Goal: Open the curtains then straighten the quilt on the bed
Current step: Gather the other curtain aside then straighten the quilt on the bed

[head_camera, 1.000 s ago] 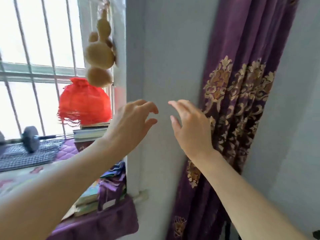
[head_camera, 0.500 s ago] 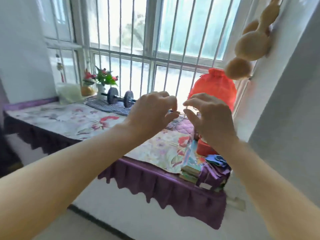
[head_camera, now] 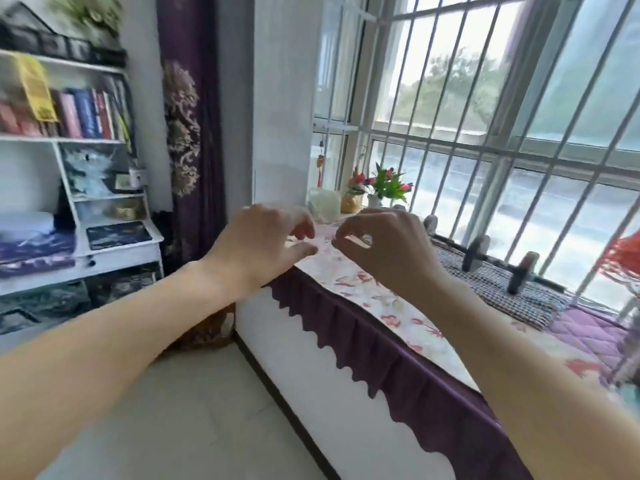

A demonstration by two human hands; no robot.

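A purple curtain (head_camera: 188, 140) with gold patterns hangs gathered against the wall at the left of the barred window (head_camera: 485, 109). My left hand (head_camera: 263, 244) and my right hand (head_camera: 384, 251) are raised side by side in front of the window ledge, fingers curled and loose, holding nothing. They hover over the left end of the ledge's floral cloth (head_camera: 377, 289). No bed or quilt is in view.
A white bookshelf (head_camera: 79, 202) with books stands at the left. On the ledge are a flower vase (head_camera: 381, 188), a dumbbell (head_camera: 498, 261), a checked mat (head_camera: 512, 289) and a red lantern (head_camera: 623, 258). A purple scalloped skirt (head_camera: 381, 348) hangs over the ledge front. Pale floor tiles lie below.
The view has swung left from the right-hand curtain across the window to the left curtain and bookshelf. Both hands stayed raised and curled their fingers closer.
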